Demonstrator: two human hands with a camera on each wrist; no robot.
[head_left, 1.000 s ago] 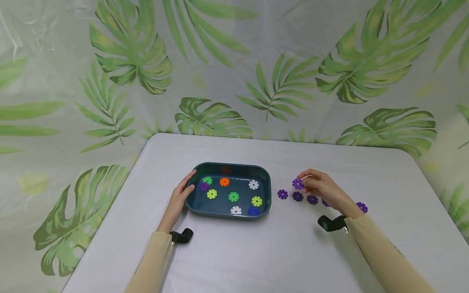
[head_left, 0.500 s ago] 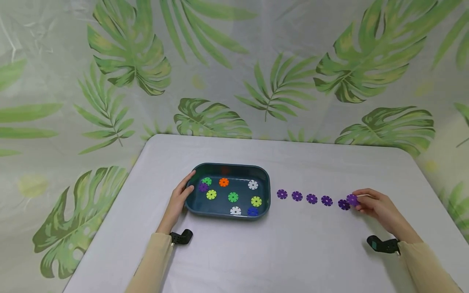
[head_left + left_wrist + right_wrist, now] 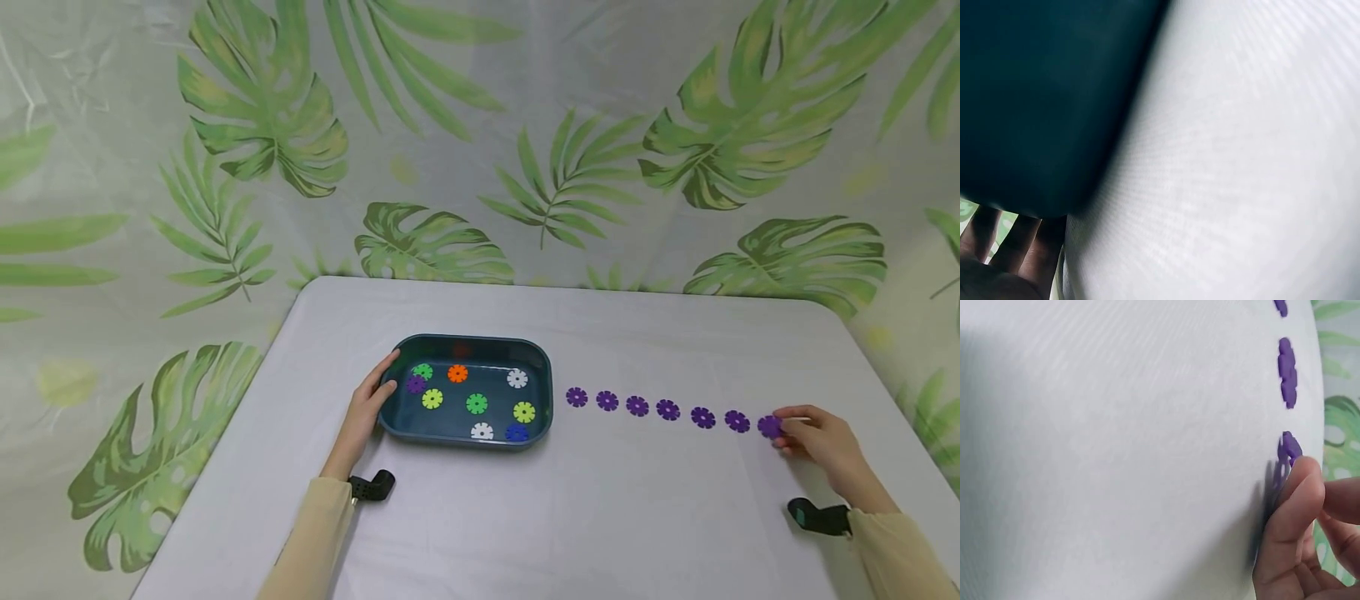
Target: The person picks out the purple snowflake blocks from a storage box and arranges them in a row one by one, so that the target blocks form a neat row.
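Observation:
My left hand (image 3: 363, 418) grips the left end of a dark teal tray (image 3: 442, 423), its thumb over the rim. In the left wrist view, fingers (image 3: 1013, 250) show against the tray's outer wall. At the far right, my right hand (image 3: 831, 448) pinches a purple notched plastic disc (image 3: 768, 427) between thumb and fingers, close over the white table. In the right wrist view this disc (image 3: 1292, 446) is tilted, with its shadow beside it and its near part hidden by the fingers. Several matching purple discs (image 3: 668, 409) lie flat in a spaced row between tray and hand.
Inside the tray lie several notched discs: an orange disc (image 3: 457, 373), a blue disc (image 3: 517, 432), a purple disc (image 3: 416, 384), plus green, yellow and white ones. A white cloth covers the table (image 3: 600, 517). A leaf-print curtain (image 3: 450, 150) hangs behind the far edge.
My right hand has moved from near the tray to the row's right end, carrying the purple disc past the others. The discs it covered now show. My left hand stays on the tray.

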